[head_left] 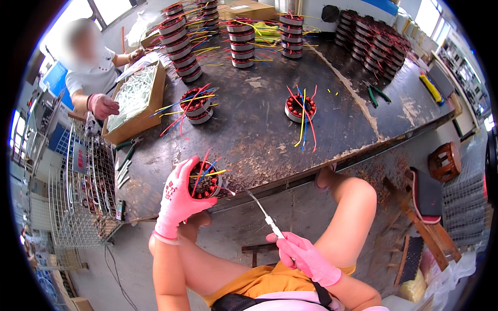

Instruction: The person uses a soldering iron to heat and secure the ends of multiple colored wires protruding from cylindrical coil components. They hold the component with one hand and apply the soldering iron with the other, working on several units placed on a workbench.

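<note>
My left hand (177, 197), in a pink glove, grips a motor stator (208, 185) at the table's near edge. Red, blue and yellow wires stick out of the stator's open top. In front of my lap, my right hand (306, 255), also gloved in pink, is closed on a thin tool with a white handle (273, 226). Its slender, slightly bent shaft points up-left toward the stator, apart from it; I cannot tell its exact kind. Farther back stand another wired stator (197, 111), which sits on a pale ring, and a single stator (300, 108) to the right.
Stacks of stators (179, 46) line the table's (249, 140) far side, with more red-wound ones (371, 44) at right. A carton of white tubes (132, 101) stands left, beside a co-worker's gloved hand (102, 106). Green-handled pliers (377, 95) and a yellow tool (431, 88) lie right.
</note>
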`<state>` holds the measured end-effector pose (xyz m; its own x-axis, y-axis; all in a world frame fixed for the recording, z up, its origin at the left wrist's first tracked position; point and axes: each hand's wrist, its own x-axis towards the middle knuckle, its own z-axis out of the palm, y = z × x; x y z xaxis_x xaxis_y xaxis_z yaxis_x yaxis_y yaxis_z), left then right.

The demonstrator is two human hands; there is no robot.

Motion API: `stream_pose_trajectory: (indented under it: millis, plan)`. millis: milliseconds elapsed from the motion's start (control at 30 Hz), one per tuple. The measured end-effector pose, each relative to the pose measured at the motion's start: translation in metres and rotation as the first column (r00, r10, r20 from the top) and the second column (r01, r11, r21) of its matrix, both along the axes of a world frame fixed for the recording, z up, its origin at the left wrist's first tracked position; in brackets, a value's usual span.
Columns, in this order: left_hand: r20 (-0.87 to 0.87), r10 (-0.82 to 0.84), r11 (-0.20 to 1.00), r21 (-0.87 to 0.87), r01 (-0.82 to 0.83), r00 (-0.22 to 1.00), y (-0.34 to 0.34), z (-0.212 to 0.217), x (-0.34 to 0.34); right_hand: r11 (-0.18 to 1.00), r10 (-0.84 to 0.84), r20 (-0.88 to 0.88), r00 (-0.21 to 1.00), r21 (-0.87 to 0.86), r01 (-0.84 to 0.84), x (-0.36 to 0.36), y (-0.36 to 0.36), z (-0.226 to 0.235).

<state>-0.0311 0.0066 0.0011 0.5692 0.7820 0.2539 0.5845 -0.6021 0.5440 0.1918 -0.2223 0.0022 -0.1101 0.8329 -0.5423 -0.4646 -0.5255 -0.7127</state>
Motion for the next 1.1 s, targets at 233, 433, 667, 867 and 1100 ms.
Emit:
stream_pose_trajectory:
  millis: [233,433,667,867,1100]
  plan:
    - [-0.106,-0.073,0.995,-0.076,0.065,0.992,-0.002,0.002,-0.003,0.999,0.033,0.075,0.997,-0.043,-0.030,-0.001,0.000,-0.004]
    - [-0.151,-0.051,0.999,-0.001,0.052,0.987,-0.004,-0.002,-0.003,0.997,0.044,0.091,0.995,-0.061,-0.038,0.000,0.003,-0.005]
    - [-0.159,-0.034,0.998,0.045,0.041,0.987,-0.005,-0.003,-0.002,0.997,0.065,0.158,0.985,-0.051,-0.057,-0.004,0.007,-0.005]
    - [-0.175,-0.138,0.989,0.024,0.144,0.975,0.000,0.001,-0.006,0.999,0.021,0.110,0.994,-0.042,-0.016,-0.009,0.009,-0.008]
    - [-0.198,-0.097,0.992,0.064,0.112,0.975,-0.005,0.002,-0.002,0.999,0.041,0.086,0.995,-0.035,-0.038,-0.010,0.013,-0.004]
